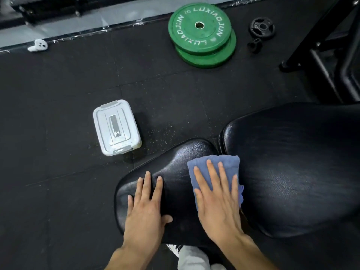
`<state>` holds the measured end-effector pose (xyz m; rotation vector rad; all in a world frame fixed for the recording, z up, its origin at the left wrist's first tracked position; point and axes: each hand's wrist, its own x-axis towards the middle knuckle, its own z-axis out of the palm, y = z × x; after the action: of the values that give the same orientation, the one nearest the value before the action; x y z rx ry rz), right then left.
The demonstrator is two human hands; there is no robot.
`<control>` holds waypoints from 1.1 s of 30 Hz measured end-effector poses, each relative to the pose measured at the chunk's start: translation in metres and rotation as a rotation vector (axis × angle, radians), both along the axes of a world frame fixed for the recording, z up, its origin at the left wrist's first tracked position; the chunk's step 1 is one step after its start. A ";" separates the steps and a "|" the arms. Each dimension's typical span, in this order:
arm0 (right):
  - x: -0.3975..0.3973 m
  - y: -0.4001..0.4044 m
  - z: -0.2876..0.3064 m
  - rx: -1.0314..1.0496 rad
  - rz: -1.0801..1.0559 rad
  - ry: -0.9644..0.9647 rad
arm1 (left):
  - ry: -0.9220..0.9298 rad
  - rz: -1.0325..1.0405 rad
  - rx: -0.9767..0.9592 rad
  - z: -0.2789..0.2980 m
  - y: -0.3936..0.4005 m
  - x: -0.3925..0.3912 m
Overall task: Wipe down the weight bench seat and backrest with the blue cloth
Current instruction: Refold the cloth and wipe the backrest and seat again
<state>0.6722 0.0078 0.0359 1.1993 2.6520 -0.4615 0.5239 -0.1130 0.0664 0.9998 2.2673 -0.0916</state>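
The black padded bench seat [179,162] lies below me, with the larger black backrest [292,168] to its right. A folded blue cloth [224,162] rests on the seat's right side, near the gap to the backrest. My right hand [218,199] lies flat on the cloth with its fingers spread, pressing it onto the seat. My left hand [146,207] lies flat and open on the seat's left part, holding nothing.
A white lidded plastic box [116,127] stands on the black rubber floor left of the seat. Two stacked green weight plates [201,34] and a small black plate [262,28] lie farther away. A black metal frame [331,55] stands at the upper right.
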 end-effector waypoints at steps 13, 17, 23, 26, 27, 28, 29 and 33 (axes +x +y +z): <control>-0.013 -0.032 -0.010 0.064 0.225 0.005 | 0.034 -0.029 0.034 -0.005 -0.003 -0.001; -0.047 0.000 -0.008 0.030 0.136 -0.013 | 0.053 -0.130 0.043 0.002 -0.002 -0.012; -0.119 0.057 -0.010 -0.120 -0.183 -0.078 | 0.045 -0.298 0.015 0.012 0.002 -0.028; -0.123 0.055 -0.011 -0.076 -0.222 -0.098 | 0.046 -0.365 0.006 0.014 0.002 -0.034; -0.117 0.046 -0.012 -0.040 -0.218 -0.091 | 0.049 -0.376 0.004 0.014 0.001 -0.034; -0.108 0.033 -0.014 -0.005 -0.223 -0.074 | 0.051 -0.387 -0.004 0.015 0.001 -0.035; -0.098 0.018 -0.015 0.028 -0.250 -0.051 | 0.052 -0.406 -0.012 0.016 0.001 -0.036; -0.058 -0.055 -0.015 0.102 -0.416 -0.007 | 0.083 -0.493 -0.035 0.018 0.002 -0.040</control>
<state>0.6144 -0.0472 0.0204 1.7902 2.4401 -0.3838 0.4835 -0.1112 0.0848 1.5390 2.0334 -0.3864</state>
